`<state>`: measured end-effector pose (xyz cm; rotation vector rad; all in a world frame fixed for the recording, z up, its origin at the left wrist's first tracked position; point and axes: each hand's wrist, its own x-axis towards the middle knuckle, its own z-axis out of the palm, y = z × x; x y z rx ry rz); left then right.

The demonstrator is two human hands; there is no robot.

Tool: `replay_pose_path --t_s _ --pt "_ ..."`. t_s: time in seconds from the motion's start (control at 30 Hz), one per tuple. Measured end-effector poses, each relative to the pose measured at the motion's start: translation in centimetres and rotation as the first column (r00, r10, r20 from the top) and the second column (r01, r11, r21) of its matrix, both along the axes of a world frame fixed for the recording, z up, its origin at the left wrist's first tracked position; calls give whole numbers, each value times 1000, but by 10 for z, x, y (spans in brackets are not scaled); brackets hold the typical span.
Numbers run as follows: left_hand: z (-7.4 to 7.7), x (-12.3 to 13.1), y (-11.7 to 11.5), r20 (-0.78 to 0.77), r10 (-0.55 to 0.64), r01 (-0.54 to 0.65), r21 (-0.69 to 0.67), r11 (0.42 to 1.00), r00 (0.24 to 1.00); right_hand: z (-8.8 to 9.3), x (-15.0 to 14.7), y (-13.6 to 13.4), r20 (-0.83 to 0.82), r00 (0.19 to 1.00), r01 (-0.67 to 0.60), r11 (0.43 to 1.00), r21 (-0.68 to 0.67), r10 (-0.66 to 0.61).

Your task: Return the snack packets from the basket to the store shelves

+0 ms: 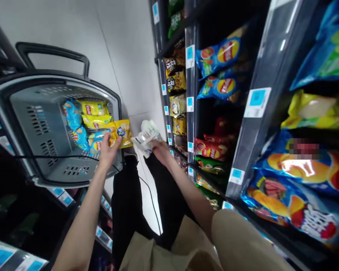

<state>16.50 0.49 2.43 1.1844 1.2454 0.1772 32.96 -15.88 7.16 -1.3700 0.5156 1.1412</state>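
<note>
My left hand [110, 147] grips a small yellow snack bag [122, 132] by its left side, over the right rim of a grey shopping basket [25, 109]. Blue snack bags [73, 114] and yellow snack bags [94, 108] lie together at the basket's right end. In front of my legs, my right hand [160, 148] is closed on a pale whitish snack bag [147, 137], whose print is blurred. The two held bags are close to each other, with a narrow gap between them.
Shelves of snack bags rise on my right, with blue bags [220, 52], red bags [211, 148] and large blue bags [293, 199]. Price tags [257, 101] line the shelf edges. The basket's black handle [56, 54] stands out at its far side. A thin black cable [149, 188] hangs across the view.
</note>
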Motion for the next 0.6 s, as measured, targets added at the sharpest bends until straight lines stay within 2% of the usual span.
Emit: replay_pose_path --t_s 0.07,0.1,0.2,0.27,0.33,0.43,0.53,0.6 --pt "4 7 -12 -16 -118 118 33 992 993 -4 -4 -45 53 981 190 976 -106 -185" --pt "6 10 -17 -25 -152 153 49 987 988 -9 -4 -66 79 969 244 958 -151 -235" --pt "6 21 -34 -62 -163 167 68 984 985 -31 9 -114 95 960 277 934 -226 -262" --pt "4 29 -45 -71 -161 165 45 985 984 -49 26 -132 109 966 257 928 -269 -236" --pt "4 36 -55 -62 -189 189 5 982 980 -68 46 -138 161 967 240 920 -309 -198" --pt "5 44 -64 -56 -256 254 -30 967 965 -100 84 -127 313 942 239 898 -370 -123" --pt "2 50 -69 -98 -314 312 -33 950 944 -136 129 -100 517 852 207 857 -471 78" --pt "-4 54 -71 -124 -338 334 -52 941 933 -160 163 -79 577 789 158 838 -522 211"
